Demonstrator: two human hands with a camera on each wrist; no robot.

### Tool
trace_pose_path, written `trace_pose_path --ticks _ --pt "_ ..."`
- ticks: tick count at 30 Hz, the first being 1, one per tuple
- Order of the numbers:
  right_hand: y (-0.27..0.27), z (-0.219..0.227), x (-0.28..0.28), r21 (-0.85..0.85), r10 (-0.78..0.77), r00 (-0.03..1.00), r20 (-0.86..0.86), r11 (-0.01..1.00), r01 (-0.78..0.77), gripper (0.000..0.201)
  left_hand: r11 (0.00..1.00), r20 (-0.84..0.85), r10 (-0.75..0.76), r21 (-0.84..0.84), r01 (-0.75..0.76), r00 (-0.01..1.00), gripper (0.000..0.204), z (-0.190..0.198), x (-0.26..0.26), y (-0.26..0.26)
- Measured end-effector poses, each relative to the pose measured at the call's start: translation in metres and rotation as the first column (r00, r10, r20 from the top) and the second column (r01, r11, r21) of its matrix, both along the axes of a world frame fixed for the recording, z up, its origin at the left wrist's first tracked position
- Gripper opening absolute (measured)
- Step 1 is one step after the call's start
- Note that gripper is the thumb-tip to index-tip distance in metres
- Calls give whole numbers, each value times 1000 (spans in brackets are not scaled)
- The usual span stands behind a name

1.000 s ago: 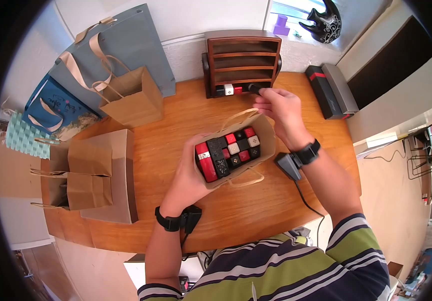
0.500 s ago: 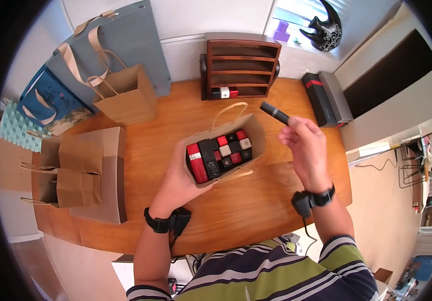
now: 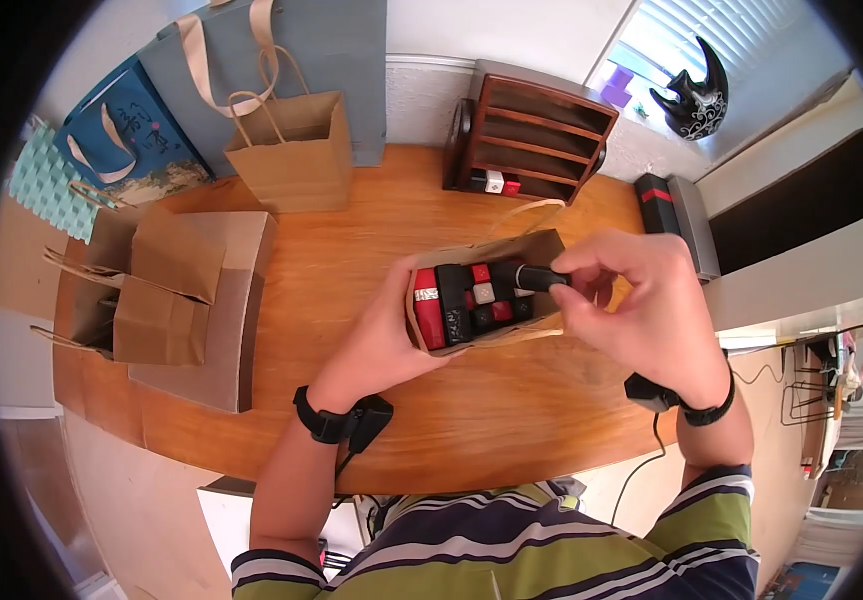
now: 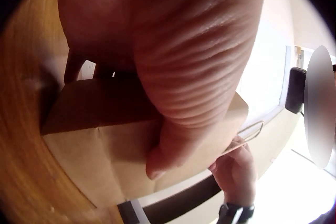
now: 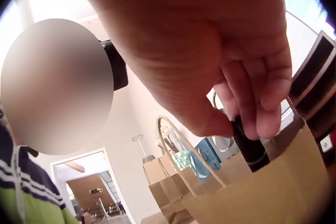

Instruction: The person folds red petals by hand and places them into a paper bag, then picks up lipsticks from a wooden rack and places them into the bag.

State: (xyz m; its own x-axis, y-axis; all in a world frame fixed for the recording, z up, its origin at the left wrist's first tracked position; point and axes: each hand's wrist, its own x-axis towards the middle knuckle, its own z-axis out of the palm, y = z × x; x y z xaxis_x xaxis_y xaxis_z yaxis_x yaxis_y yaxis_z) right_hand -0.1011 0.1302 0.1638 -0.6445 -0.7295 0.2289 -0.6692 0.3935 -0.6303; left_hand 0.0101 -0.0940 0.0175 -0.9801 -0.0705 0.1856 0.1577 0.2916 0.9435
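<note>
My left hand grips a small brown paper bag from its left side, the thumb along one face. The bag is tilted so its mouth faces up toward me. Packed inside are a long red box, a black box and several red, black and white square ends with small patterns. Over the right part of that mouth, my right hand pinches a slim black tube with a silver band, like a lipstick, between thumb and fingers. In the right wrist view, the tube points down into the bag.
A dark wooden tiered shelf stands at the back, a white box and a red one on its bottom level. Brown bags lie on a flat box at left; a larger brown bag stands behind. Dark boxes sit back right.
My right hand has carried the black tube away from the shelf's bottom level, back over the table, and then left over the bag's mouth. The left hand keeps its hold on the bag.
</note>
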Motion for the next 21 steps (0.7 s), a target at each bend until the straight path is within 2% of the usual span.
trace_pose_path --ticks 4,6,9,14,16,20,21 --pt "-22 5 -10 99 91 995 29 991 -94 10 1000 27 -15 12 14 1000 92 0 2 -1" --pt "-30 0 -13 131 112 991 77 984 -122 10 1000 -20 -11 8 11 1000 91 -7 0 -2" --pt "-34 -18 -14 129 176 984 -40 977 -170 12 999 -27 22 -49 -23 999 90 -10 0 -3" --pt "-32 -16 -13 275 367 925 96 883 -379 11 999 1 25 -38 -25 1000 90 -14 0 -5" --pt "-34 -14 -16 299 386 917 97 868 -397 11 1000 43 16 -18 -16 999 92 -12 0 -4" --pt "-35 -12 -17 372 424 900 99 823 -429 18 994 -26 35 -99 -38 999 91 -17 0 -5" --pt "-35 -11 -17 329 423 903 78 844 -424 17 995 -34 33 -94 -36 999 91 -16 0 -5"
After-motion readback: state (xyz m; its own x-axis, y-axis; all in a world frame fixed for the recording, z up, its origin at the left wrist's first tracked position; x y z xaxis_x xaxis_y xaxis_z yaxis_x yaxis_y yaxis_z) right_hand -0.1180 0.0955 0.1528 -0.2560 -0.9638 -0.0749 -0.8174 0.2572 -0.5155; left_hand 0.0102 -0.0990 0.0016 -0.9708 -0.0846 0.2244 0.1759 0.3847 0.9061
